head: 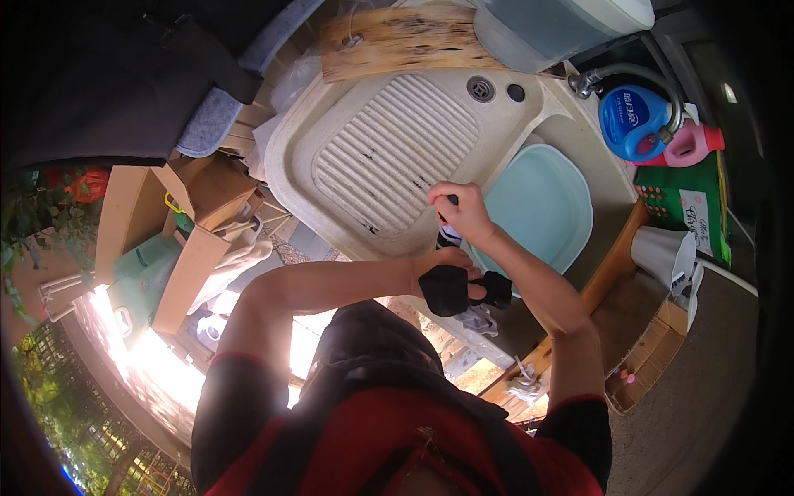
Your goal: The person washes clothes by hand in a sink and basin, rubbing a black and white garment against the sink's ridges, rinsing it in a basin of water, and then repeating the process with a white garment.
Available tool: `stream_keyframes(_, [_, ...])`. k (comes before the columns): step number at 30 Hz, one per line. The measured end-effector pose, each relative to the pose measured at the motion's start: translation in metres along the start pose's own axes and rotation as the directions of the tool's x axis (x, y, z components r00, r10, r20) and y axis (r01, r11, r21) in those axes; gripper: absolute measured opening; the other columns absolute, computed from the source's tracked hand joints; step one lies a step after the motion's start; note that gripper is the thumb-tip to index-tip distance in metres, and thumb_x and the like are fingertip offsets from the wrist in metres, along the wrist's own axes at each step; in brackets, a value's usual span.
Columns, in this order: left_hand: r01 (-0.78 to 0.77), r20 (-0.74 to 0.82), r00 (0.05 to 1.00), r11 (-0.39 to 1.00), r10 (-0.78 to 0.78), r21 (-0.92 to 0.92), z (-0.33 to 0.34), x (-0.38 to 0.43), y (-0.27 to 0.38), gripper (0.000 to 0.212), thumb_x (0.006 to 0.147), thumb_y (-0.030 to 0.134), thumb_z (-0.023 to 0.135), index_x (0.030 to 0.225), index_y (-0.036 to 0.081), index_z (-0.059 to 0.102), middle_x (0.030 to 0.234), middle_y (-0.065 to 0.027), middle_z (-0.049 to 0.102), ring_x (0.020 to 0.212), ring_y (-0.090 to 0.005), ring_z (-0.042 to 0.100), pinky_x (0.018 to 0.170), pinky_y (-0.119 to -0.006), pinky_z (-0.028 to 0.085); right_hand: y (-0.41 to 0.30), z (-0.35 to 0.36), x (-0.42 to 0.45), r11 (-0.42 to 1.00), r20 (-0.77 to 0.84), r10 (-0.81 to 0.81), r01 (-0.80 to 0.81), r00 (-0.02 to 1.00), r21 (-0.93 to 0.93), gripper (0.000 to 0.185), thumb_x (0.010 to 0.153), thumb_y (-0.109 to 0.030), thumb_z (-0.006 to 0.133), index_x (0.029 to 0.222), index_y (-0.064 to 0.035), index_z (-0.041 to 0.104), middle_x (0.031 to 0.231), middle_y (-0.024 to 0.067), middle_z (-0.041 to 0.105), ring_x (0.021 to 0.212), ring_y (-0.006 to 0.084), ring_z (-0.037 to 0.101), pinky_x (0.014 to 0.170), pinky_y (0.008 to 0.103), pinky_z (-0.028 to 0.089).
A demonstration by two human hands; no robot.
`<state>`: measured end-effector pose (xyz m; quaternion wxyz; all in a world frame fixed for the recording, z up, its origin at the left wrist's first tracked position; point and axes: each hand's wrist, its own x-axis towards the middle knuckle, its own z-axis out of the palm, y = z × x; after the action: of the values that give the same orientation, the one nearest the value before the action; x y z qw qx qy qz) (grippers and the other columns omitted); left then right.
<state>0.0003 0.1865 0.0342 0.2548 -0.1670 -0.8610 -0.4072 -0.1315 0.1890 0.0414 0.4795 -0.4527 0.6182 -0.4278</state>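
Observation:
My left hand (441,263) is closed around a bunched black item (443,291), apparently cloth, just below the sink's near edge. Above it, my right hand (464,214) grips the black end of a black-and-white striped item (448,237), whose lower end disappears at my left hand; its kind is unclear. Both hands are close together beside a pale blue plastic basin (539,204) holding what looks like water. The basin sits in the right bowl of a stone-like sink (298,186) with a ribbed washboard (397,155). Some pale crumpled material (479,319) hangs under the left hand.
A wooden board (403,37) and translucent tub (546,31) lie across the sink's far side. A faucet (586,84), blue detergent bottle (629,124) and pink bottle (685,146) stand right. Open cardboard boxes (217,186) are at left; a white bin (660,248) is at right.

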Motion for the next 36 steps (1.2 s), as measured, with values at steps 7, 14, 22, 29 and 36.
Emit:
stream_keyframes(7, [0.619,0.433,0.724,0.228,-0.537,-0.751,0.022,-0.011,-0.015,0.014,0.081,0.015,0.059,0.069,0.008,0.054,0.065,-0.0035,0.052,0.060,-0.0143,0.051,0.058,-0.029,0.041,0.010,0.016,0.011,0.847,0.051,-0.379,0.368,0.924,-0.383,0.006,0.071,-0.006,0.057,0.066,-0.0072,0.055,0.058,0.0099,0.055,0.052,0.0305,0.054,0.048,0.0366,0.044])
stream_keyframes(14, [0.753,0.583,0.654,0.484,-0.481,-0.446,0.025,0.010,-0.020,0.028,0.079,0.026,0.067,0.094,0.005,0.057,0.080,-0.0111,0.060,0.066,-0.0134,0.056,0.061,-0.027,0.047,0.015,0.019,0.015,0.672,0.282,-0.411,0.497,0.867,-0.549,0.011,0.067,-0.009,0.059,0.060,-0.0094,0.050,0.052,0.0071,0.053,0.048,0.0261,0.055,0.045,0.0375,0.044])
stream_keyframes(22, [0.612,0.436,0.771,0.349,-0.464,-0.710,0.012,0.010,-0.014,0.042,0.066,0.011,0.072,0.105,0.005,0.057,0.100,-0.0090,0.061,0.089,-0.0163,0.057,0.079,-0.030,0.044,0.020,0.023,0.020,0.654,0.406,-0.256,0.466,0.877,-0.596,0.008,0.068,-0.016,0.059,0.064,-0.0103,0.055,0.053,0.0088,0.055,0.051,0.0275,0.058,0.048,0.0412,0.046])
stream_keyframes(29, [0.691,0.531,0.722,0.462,-0.443,-0.555,0.048,-0.023,-0.032,0.076,0.049,0.020,0.078,0.118,0.006,0.050,0.113,-0.0118,0.055,0.106,-0.0225,0.051,0.094,-0.035,0.038,0.020,0.028,0.027,0.700,0.355,-0.267,0.434,0.896,-0.568,0.009,0.067,-0.013,0.060,0.061,-0.0101,0.053,0.048,0.0094,0.051,0.047,0.0273,0.054,0.045,0.0397,0.043])
stream_keyframes(36, [0.733,0.571,0.680,0.465,-0.460,-0.497,-0.011,0.042,-0.020,0.068,0.053,0.016,0.075,0.116,0.007,0.054,0.114,-0.0134,0.056,0.111,-0.0250,0.051,0.098,-0.034,0.036,0.031,0.026,0.026,0.724,0.276,-0.224,0.349,0.935,-0.595,0.007,0.068,-0.014,0.059,0.064,-0.0106,0.056,0.051,0.0102,0.054,0.048,0.0292,0.054,0.047,0.0424,0.043])
